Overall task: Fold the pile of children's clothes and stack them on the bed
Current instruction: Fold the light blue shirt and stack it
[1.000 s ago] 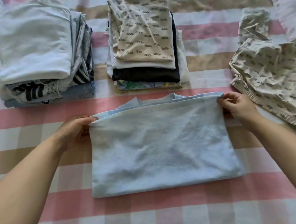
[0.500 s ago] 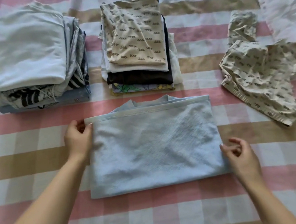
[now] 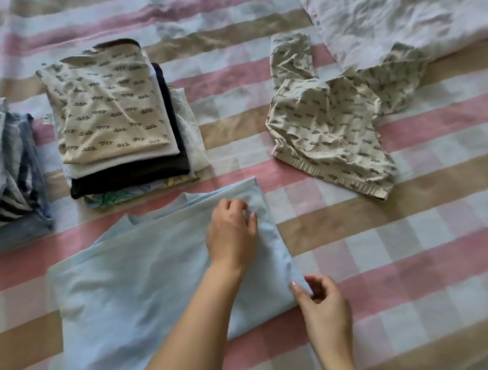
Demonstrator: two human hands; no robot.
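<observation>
Crosswise fold likely next: light-blue garment held along its right edge.
It lies flat on the bed, long axis left-right, extending leftward from both grips. The left hand, arm crossed over the cloth, pinches the far right corner; the right hand pinches the near one.

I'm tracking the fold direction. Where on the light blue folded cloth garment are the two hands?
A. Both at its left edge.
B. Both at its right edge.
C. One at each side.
B: the left hand grips the light blue folded cloth garment near its far right corner, the right hand pinches its near right corner.
</observation>
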